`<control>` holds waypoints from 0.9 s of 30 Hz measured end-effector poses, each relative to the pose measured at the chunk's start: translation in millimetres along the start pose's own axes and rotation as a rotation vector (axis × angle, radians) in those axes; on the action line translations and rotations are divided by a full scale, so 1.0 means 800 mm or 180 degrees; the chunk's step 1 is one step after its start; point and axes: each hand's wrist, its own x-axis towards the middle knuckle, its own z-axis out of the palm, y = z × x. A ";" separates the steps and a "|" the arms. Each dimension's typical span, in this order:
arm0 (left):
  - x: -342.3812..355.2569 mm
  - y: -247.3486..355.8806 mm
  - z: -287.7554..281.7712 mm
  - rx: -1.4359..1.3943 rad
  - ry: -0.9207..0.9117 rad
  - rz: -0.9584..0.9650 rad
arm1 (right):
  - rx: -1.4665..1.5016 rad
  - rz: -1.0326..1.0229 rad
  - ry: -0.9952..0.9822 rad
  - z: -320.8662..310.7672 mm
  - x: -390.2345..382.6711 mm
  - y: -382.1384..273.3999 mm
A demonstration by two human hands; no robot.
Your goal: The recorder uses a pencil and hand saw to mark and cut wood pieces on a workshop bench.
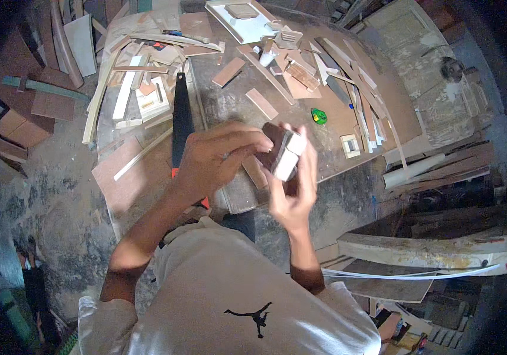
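Between my hands, over the table's near edge, is a small wooden block (287,155) with pale faces and a dark brown side. My right hand (293,192) is wrapped round it from the right, thumb on the near side and fingers on the far side. My left hand (221,155) pinches the block's dark left side with its fingertips. Motion blurs the block a little, so I cannot tell whether it is one piece or several pressed together. Left of my left hand lies a handsaw (182,115) with a black blade and red-orange handle parts, partly hidden by my forearm.
The worktable (229,195) bears wood strips (360,89), offcuts (262,104), a green tape measure (319,116), a small square frame (350,146) and a white tray (238,21). Boards (79,44) lean at the left. A long beam (431,251) lies to my right. An animal (452,71) is at the far right.
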 end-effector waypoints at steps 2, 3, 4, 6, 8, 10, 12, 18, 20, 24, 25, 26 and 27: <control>0.002 0.001 -0.002 0.0066 -0.0022 0.0021 | 0.0008 -0.0156 0.0116 0.000 0.002 -0.001; 0.003 0.003 -0.003 0.0121 -0.0067 0.0054 | -0.0066 -0.0092 -0.0019 0.001 0.003 0.009; 0.003 0.003 -0.003 0.0121 -0.0080 0.0054 | -0.0139 -0.0027 -0.0155 0.001 0.005 0.019; 0.001 0.003 -0.004 -0.0007 -0.0049 0.0002 | -0.0124 -0.0194 -0.0094 0.000 0.004 0.012; 0.001 0.005 -0.005 0.0098 -0.0027 0.0026 | -0.0057 -0.0233 0.0062 -0.004 0.006 -0.006; 0.000 0.006 -0.004 0.0183 -0.0038 0.0062 | -0.0279 -0.0041 -0.0127 0.007 0.005 0.015; -0.003 0.004 -0.005 0.0140 -0.0115 -0.0132 | -0.0064 0.0065 -0.0071 0.003 0.000 0.001; -0.001 0.008 -0.007 0.0144 -0.0065 -0.0045 | 0.0062 -0.0002 -0.0039 0.002 0.008 -0.009; 0.003 0.005 -0.009 0.0102 -0.0033 -0.0075 | 0.0007 -0.0233 0.0119 0.002 0.013 -0.021; -0.003 -0.002 -0.004 -0.0182 0.0229 -0.0303 | -0.0079 0.0102 -0.0316 0.014 -0.002 0.013; -0.004 -0.007 -0.003 -0.0176 0.0234 -0.0302 | -0.0074 0.0096 -0.0319 0.015 -0.002 0.013; -0.004 -0.013 -0.002 -0.0389 0.0240 -0.0482 | -0.0020 0.0092 -0.0183 0.017 -0.002 0.014; -0.004 -0.017 0.000 -0.0607 0.0234 -0.0655 | 0.0027 0.0090 -0.0034 0.018 -0.003 0.013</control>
